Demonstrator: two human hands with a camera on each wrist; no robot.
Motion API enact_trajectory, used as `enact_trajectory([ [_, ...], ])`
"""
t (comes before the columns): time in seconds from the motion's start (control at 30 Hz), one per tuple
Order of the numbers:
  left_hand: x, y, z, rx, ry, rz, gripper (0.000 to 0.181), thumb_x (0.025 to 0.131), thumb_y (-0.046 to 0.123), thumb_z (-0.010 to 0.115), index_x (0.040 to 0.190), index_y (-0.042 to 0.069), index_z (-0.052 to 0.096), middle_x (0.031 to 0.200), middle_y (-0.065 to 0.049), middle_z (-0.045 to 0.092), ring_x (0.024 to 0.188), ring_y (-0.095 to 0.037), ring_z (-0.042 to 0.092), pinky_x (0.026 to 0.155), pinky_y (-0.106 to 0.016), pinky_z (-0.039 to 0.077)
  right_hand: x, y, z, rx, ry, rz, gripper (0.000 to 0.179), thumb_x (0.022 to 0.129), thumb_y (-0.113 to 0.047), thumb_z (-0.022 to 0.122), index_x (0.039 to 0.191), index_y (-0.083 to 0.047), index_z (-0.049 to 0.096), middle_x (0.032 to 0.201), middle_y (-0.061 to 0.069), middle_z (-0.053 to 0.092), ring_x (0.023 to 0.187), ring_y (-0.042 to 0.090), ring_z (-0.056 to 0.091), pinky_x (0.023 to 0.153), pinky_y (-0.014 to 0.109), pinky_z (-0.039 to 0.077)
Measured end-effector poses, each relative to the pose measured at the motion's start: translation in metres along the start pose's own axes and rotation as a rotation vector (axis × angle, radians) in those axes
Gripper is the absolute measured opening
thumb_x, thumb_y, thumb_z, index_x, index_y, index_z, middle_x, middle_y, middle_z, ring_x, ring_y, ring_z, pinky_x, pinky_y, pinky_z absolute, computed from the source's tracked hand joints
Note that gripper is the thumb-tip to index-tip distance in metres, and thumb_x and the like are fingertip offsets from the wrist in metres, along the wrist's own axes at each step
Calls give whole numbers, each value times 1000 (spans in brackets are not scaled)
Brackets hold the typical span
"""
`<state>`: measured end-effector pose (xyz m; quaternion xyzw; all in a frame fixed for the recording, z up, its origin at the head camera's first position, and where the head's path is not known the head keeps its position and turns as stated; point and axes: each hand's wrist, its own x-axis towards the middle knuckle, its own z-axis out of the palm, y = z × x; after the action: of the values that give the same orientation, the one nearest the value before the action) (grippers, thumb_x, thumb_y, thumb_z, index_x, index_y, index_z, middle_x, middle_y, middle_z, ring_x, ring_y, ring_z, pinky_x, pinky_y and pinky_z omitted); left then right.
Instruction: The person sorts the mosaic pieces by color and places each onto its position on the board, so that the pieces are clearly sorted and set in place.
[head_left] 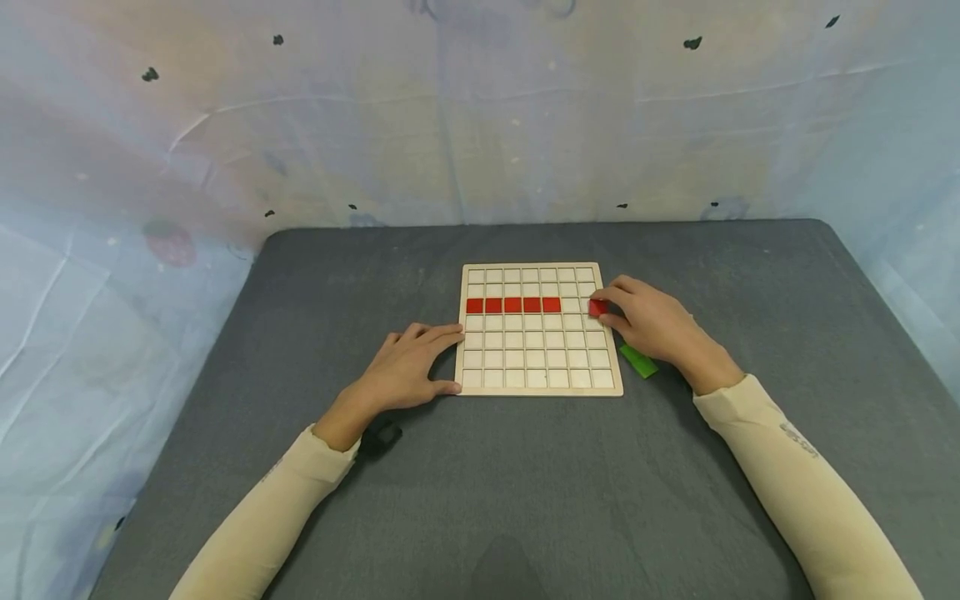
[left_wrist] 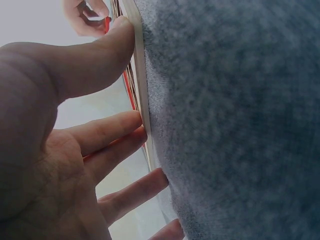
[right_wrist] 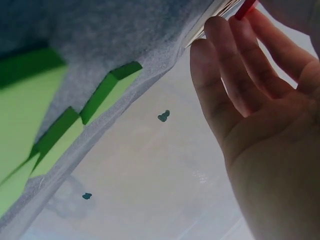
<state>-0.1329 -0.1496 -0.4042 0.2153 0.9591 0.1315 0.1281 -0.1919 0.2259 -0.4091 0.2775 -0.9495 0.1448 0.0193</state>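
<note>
A wooden grid board [head_left: 540, 392] with pale square cells lies on the dark grey table. Several red square tiles [head_left: 513, 305] fill one row from its left side toward the right. At the board's right edge my right hand [head_left: 651, 321] pinches another red tile [head_left: 597, 307] between thumb and fingers. My left hand [head_left: 401, 371] rests against the board's left edge, thumb and fingers spread. In the left wrist view its fingertips [left_wrist: 131, 120] touch the board's side [left_wrist: 142, 85]. Beneath the right hand lie green tiles [head_left: 639, 361], partly covered by it in the head view.
The right wrist view shows several green blocks [right_wrist: 111, 90] on the cloth-like tabletop. A small black object [head_left: 382, 435] sits under the left wrist. Behind the table [head_left: 480, 483] hangs a pale patterned sheet [head_left: 480, 117] with dark spots.
</note>
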Motion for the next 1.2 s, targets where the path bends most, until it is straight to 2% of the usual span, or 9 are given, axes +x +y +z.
enact_trajectory([
  [0.23,0,0,0,9,-4,-4,79,87,48,74,154,26,39,162,7,33,142,-27,37,107,-56,34,8,1,1,14,-26,-5,34,98,-19,66,130,-8,64,121,12,61,87,22,61,68,39,49],
  [0.83,2,0,1,4,6,11,79,87,47,74,154,26,39,161,7,34,141,-27,39,106,-57,35,22,4,3,39,-58,-32,34,98,-20,65,130,-7,64,124,13,61,95,24,62,77,43,52],
  [1.2,1,-1,1,14,6,13,80,87,48,74,155,26,38,162,7,34,141,-28,38,108,-58,34,32,-1,4,73,-68,-44,34,97,-23,67,128,-9,65,122,8,61,98,21,62,82,42,53],
])
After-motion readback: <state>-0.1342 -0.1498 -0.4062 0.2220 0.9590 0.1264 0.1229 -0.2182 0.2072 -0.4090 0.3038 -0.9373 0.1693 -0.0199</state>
